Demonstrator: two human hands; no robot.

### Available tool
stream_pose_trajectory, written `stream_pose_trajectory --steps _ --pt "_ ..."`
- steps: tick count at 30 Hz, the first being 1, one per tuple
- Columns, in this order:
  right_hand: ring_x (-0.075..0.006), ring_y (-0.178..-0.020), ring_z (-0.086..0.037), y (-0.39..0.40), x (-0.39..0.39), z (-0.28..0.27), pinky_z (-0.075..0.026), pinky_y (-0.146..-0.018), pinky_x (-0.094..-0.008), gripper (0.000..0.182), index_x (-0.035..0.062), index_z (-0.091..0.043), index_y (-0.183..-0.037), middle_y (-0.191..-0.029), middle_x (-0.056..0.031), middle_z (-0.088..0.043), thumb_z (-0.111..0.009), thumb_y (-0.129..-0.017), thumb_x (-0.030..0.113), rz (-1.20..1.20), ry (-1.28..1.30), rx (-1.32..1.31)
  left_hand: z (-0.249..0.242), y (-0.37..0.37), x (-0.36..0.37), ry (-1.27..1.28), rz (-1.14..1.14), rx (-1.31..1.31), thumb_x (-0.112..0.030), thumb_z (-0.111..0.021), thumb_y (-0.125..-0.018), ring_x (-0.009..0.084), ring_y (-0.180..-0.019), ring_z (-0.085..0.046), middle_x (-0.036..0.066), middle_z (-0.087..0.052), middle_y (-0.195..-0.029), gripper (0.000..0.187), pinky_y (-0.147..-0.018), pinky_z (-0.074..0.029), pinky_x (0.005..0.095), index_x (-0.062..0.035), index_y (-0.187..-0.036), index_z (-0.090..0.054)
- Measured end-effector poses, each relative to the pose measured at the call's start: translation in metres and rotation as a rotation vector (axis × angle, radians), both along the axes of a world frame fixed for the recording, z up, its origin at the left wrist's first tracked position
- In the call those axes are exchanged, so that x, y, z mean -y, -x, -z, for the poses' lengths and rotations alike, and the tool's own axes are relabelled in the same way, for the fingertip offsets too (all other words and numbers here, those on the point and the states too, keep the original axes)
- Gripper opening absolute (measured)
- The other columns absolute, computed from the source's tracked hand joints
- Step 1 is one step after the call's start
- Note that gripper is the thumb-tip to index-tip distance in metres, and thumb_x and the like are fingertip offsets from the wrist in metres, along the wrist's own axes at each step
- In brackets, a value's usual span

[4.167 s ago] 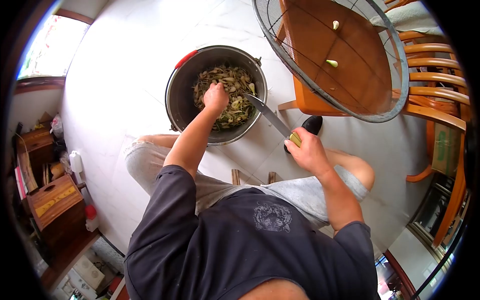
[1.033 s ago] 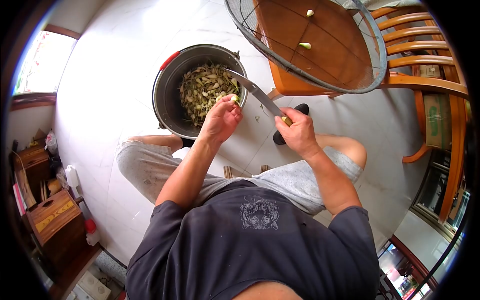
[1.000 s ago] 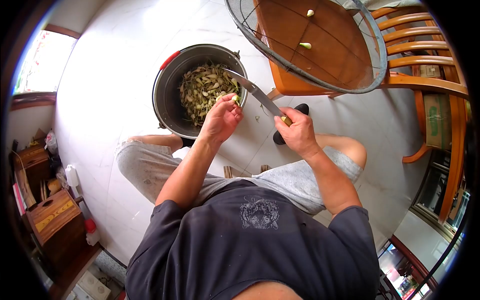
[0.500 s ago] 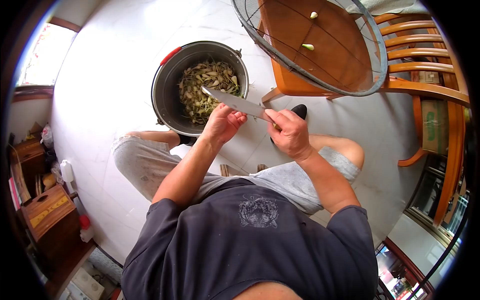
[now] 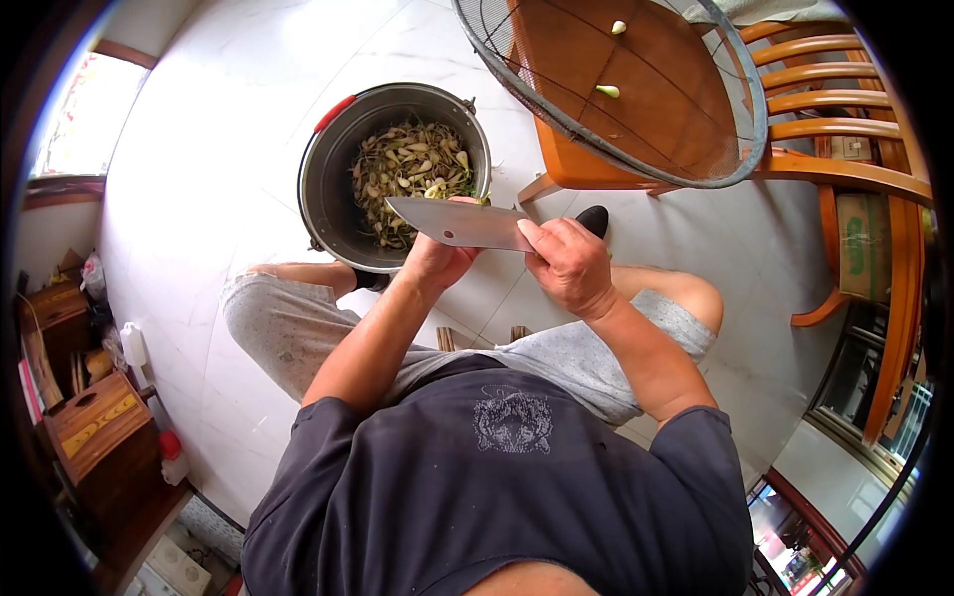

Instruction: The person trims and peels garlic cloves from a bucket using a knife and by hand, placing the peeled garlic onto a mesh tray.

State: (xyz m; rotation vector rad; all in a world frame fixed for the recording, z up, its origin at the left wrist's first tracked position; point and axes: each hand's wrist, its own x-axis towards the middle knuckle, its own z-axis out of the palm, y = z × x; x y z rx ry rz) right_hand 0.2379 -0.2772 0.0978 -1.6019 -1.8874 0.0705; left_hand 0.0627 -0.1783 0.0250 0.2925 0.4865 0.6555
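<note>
A knife [image 5: 462, 223] with a broad blade lies across the front of the bucket, its tip pointing left. My right hand [image 5: 566, 260] is closed round its handle end, with the thumb along the blade. Beneath the blade is my left hand [image 5: 440, 260], its fingers mostly hidden; a small bit of green and white shows at the blade's upper edge. Many small bulbs with stems and roots [image 5: 402, 169] fill the bottom of the metal bucket [image 5: 323, 214]. Two peeled white bulbs [image 5: 608, 91] lie apart on the mesh sieve [image 5: 750, 164].
The sieve rests on a wooden chair [image 5: 586, 164] at the upper right. A black shoe [image 5: 593, 221] stands under my right hand's far side. Wooden boxes [image 5: 99, 422] are at the left edge, and a cardboard box [image 5: 863, 248] is behind the chair.
The knife's blade has turned so its broad side shows, and its tip has moved left and down over my left hand. My left hand's fingers have gone beneath the blade.
</note>
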Motion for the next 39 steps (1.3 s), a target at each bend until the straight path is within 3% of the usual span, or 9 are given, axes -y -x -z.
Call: stream_pose_trajectory --steps 13,16,19,22,34,39 --pt "-0.0236 -0.066 -0.057 -0.004 0.010 0.012 -0.048 -0.058 -0.0339 0.033 0.0068 -0.062 -0.104 -0.071 -0.0057 -0.053 -0.067 -0.071 0.007 0.016 0.008 0.005 0.008 -0.003 0.002 -0.028 0.054 0.023 -0.013 -0.065 -0.083 0.0145 -0.078 -0.059 0.004 -0.061 -0.085 0.014 -0.070 -0.049 0.0276 -0.0075 -0.090 -0.055" --pt "-0.0257 -0.067 -0.057 -0.009 0.018 0.022 -0.048 -0.059 -0.0348 0.029 0.0085 -0.063 -0.102 -0.071 -0.0082 -0.053 -0.064 -0.073 0.007 0.155 0.122 0.007 -0.009 -0.007 0.002 -0.007 0.107 0.004 -0.007 -0.064 -0.082 0.0142 -0.075 -0.059 0.005 -0.062 -0.084 0.012 -0.067 -0.049 0.0259 -0.0064 -0.089 -0.054" --pt "-0.0352 -0.081 -0.060 -0.029 0.025 0.031 -0.049 -0.071 -0.0423 0.023 0.0047 -0.065 -0.099 -0.085 -0.0168 -0.063 -0.057 -0.080 0.015 0.424 0.548 -0.126 -0.030 -0.010 0.001 -0.038 0.148 0.041 -0.001 -0.063 -0.083 0.0160 -0.074 -0.061 0.010 -0.064 -0.086 0.013 -0.065 -0.048 0.0250 -0.0051 -0.093 -0.056" --pt "-0.0379 -0.087 -0.060 -0.039 0.029 0.030 -0.049 -0.075 -0.0431 0.028 0.0018 -0.065 -0.100 -0.091 -0.0204 -0.064 -0.055 -0.080 0.018 0.447 0.596 -0.278 -0.035 -0.008 -0.001 -0.118 0.163 0.072 -0.004 -0.065 -0.083 0.0168 -0.075 -0.061 0.013 -0.065 -0.092 0.017 -0.065 -0.048 0.0253 -0.0055 -0.099 -0.057" --pt "-0.0354 -0.085 -0.062 -0.032 0.019 0.029 -0.050 -0.077 -0.0414 0.028 0.0046 -0.065 -0.100 -0.089 -0.0209 -0.065 -0.057 -0.077 0.018 0.260 0.790 -0.249 -0.071 -0.012 -0.012 -0.117 0.218 0.187 -0.012 -0.058 -0.091 0.0171 -0.068 -0.061 0.015 -0.065 -0.095 0.023 -0.059 -0.049 0.0247 -0.0044 -0.113 -0.056" --pt "-0.0340 -0.088 -0.063 -0.025 0.020 0.028 -0.049 -0.079 -0.0424 0.028 0.0055 -0.066 -0.100 -0.092 -0.0188 -0.066 -0.056 -0.077 0.017 0.168 0.788 -0.225 -0.111 -0.040 -0.031 -0.321 0.235 -0.089 -0.013 -0.061 -0.089 0.0144 -0.061 -0.059 0.012 -0.064 -0.083 0.020 -0.050 -0.045 0.0235 -0.0032 -0.106 -0.056"
